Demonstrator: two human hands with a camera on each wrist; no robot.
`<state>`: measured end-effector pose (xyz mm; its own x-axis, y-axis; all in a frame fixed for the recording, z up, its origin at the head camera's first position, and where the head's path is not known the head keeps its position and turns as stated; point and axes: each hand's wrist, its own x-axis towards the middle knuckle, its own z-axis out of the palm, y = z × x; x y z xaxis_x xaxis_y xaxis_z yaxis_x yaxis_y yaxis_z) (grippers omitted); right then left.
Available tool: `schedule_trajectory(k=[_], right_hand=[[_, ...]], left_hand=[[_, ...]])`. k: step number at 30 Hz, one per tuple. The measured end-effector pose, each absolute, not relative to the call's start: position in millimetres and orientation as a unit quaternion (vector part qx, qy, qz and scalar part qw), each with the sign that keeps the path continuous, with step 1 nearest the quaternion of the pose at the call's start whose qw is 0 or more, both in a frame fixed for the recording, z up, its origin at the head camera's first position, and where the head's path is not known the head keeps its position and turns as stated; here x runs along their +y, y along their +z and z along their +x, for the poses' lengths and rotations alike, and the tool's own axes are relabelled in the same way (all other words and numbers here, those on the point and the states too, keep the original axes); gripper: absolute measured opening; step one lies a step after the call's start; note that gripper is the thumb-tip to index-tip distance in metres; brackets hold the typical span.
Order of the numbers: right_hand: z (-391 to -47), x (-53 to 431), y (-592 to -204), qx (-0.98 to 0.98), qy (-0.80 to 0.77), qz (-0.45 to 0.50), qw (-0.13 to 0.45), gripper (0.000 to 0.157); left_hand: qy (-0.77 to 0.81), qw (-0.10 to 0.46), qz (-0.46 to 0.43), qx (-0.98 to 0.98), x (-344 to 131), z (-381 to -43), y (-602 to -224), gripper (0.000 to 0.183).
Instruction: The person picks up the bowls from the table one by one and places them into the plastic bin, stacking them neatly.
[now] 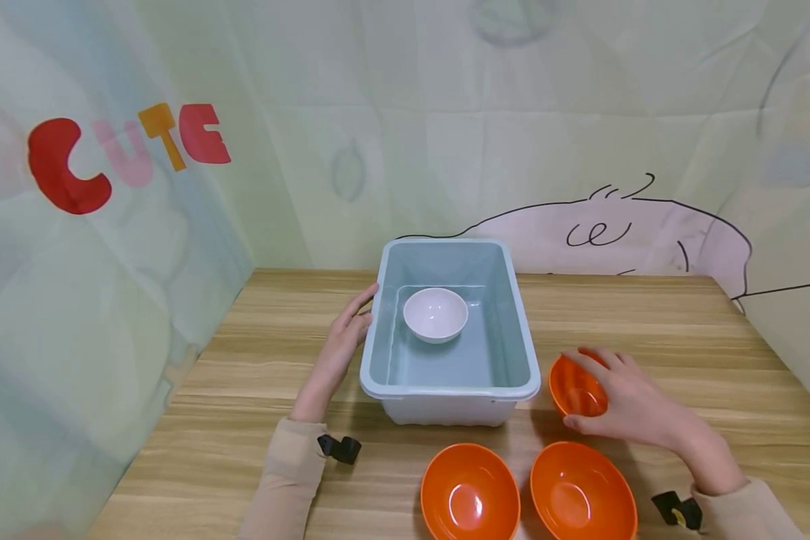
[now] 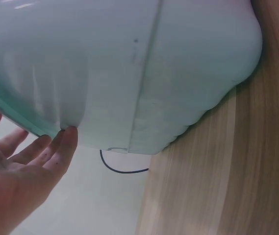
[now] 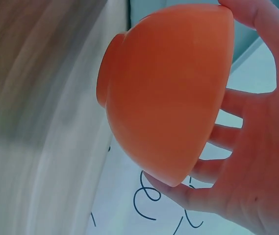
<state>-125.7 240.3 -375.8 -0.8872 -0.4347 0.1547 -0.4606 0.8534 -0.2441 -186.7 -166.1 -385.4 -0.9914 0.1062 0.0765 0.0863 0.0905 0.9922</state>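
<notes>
My right hand (image 1: 628, 397) grips a small orange bowl (image 1: 574, 386) by its rim, to the right of the pale blue tub. In the right wrist view the orange bowl (image 3: 166, 93) shows its side and foot, with the thumb and fingers (image 3: 227, 137) spread around the rim. My left hand (image 1: 340, 341) rests against the left side of the tub (image 1: 448, 391). In the left wrist view its fingers (image 2: 56, 152) lie extended on the outer wall, just under the rim. Inside the tub, a white bowl (image 1: 436, 315) sits upright on the bottom.
Two more orange bowls stand upright side by side in front of the tub, a left one (image 1: 469, 495) and a right one (image 1: 580, 491). Everything is on a wood-grain table (image 1: 256, 375). A printed cloth backdrop (image 1: 324, 150) hangs behind the table's far edge.
</notes>
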Motion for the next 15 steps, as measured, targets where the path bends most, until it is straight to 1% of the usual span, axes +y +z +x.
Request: schedule_trajectory(k=[7, 15], right_hand=[[-123, 239, -368, -0.958, 0.139, 0.243, 0.060, 0.083], [-120, 237, -361, -0.958, 0.142, 0.245, 0.051, 0.083]], left_hand=[[0.676, 0.005, 0.067, 0.734, -166, -187, -386, 0.048], [0.671, 0.005, 0.066, 0.738, -166, -187, -385, 0.048]])
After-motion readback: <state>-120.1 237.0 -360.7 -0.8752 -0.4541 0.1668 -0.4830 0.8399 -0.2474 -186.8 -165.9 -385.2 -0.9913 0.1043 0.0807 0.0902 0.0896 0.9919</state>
